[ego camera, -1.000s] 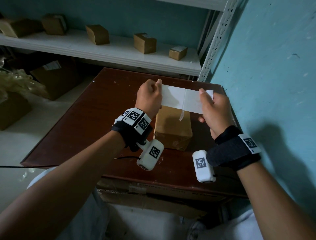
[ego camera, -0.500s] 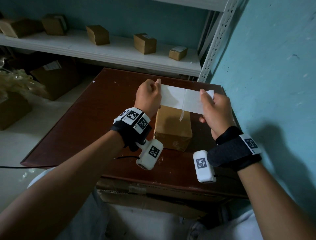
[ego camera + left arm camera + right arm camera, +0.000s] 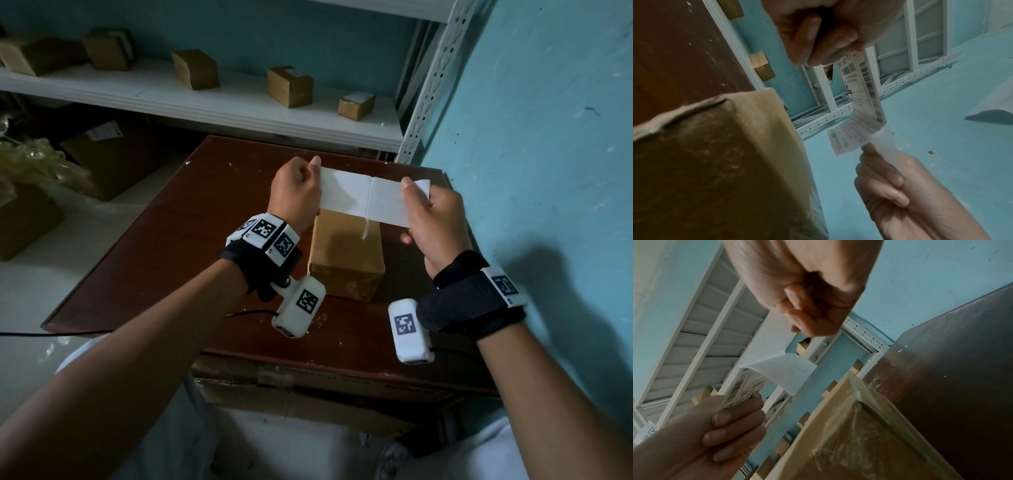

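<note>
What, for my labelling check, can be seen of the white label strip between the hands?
The label strip is thin white paper, blank on the side toward the head camera, with a cross seam at its middle and a torn sliver hanging there. The left wrist view shows barcodes and fine print on its underside, one printed end curling free of a translucent backing. The left hand pinches one end, the right hand the other, above the cardboard box, apart from it.
</note>
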### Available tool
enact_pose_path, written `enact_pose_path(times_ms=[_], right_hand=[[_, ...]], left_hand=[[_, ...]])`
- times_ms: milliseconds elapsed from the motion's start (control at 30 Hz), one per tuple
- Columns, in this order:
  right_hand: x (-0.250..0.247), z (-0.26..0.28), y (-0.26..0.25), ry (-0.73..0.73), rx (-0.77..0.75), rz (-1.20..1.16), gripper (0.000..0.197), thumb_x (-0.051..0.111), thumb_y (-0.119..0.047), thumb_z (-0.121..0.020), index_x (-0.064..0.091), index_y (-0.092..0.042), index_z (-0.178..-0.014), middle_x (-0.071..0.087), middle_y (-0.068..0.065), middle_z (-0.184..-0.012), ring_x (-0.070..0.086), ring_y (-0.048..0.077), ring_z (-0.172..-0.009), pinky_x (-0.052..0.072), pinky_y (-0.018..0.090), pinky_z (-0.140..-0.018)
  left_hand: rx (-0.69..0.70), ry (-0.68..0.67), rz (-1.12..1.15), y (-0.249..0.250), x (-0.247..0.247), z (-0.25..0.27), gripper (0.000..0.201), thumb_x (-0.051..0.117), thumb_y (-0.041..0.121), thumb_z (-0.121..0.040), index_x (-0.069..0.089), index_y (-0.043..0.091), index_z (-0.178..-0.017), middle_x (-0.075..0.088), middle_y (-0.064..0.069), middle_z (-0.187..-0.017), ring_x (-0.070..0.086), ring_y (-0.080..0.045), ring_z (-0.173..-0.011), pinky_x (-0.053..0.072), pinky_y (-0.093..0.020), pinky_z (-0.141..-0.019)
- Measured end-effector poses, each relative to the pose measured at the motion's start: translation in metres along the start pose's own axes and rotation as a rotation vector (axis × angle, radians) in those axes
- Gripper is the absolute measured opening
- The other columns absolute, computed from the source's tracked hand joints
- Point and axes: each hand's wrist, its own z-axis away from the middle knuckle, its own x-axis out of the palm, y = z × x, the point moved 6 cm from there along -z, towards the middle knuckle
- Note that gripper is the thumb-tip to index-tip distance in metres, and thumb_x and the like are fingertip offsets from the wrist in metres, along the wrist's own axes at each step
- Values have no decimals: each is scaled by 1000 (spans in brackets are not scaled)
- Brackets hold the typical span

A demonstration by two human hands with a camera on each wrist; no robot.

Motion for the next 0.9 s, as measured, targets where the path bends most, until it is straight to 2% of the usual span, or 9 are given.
enact_pose_path(times_ms=[167, 367, 533, 667, 800, 900], right_hand=[[-1, 1, -1, 0, -4, -9, 23, 48, -37, -101, 48, -30, -79, 61, -8, -81, 64, 7, -72, 45, 13, -47], [-3, 0, 0, 14, -9, -6, 26, 48, -35, -101, 49, -26, -77, 62, -6, -79, 64, 8, -69, 44, 14, -46], [-2, -1, 1, 17, -7, 21, 26, 49, -37, -101, 48, -26, -77, 62, -7, -80, 64, 9, -71, 46, 14, -47], [-3, -2, 1, 21, -10, 24, 25, 49, -37, -101, 49, -22, -80, 62, -7, -79, 64, 9, -70, 46, 15, -47], [-3, -1, 1, 16, -11, 24, 26, 49, -37, -101, 48, -27, -77, 62, -8, -80, 64, 7, -70, 46, 14, -47], [-4, -1, 0, 15, -18, 19, 26, 48, -36, -101, 47, -27, -76, 62, -8, -79, 64, 7, -70, 45, 14, -47]], left_hand=[[-1, 3, 6, 0, -1, -1, 32, 42, 32, -102, 55, 2, -98, 52, -5, -74, 50, -9, -44, 37, -15, -36], [2, -6, 15, 0, 0, 0, 29, 42, 31, -102, 54, 5, -97, 52, -5, -77, 50, -9, -51, 37, -12, -36], [-3, 0, 1, -4, 0, -4, 29, 42, 34, -101, 54, 10, -92, 56, -8, -80, 52, -15, -59, 42, -22, -45], [-7, 0, 10, -4, 0, -4, 27, 42, 34, -101, 53, 13, -89, 54, -5, -78, 52, -15, -61, 42, -22, -47], [-10, -4, 15, -4, 0, -4, 26, 42, 33, -101, 53, 12, -91, 54, -4, -77, 52, -12, -57, 40, -16, -42], [-4, 0, 12, -5, 0, -5, 25, 43, 34, -101, 53, 15, -88, 55, -4, -78, 53, -14, -61, 42, -20, -47]])
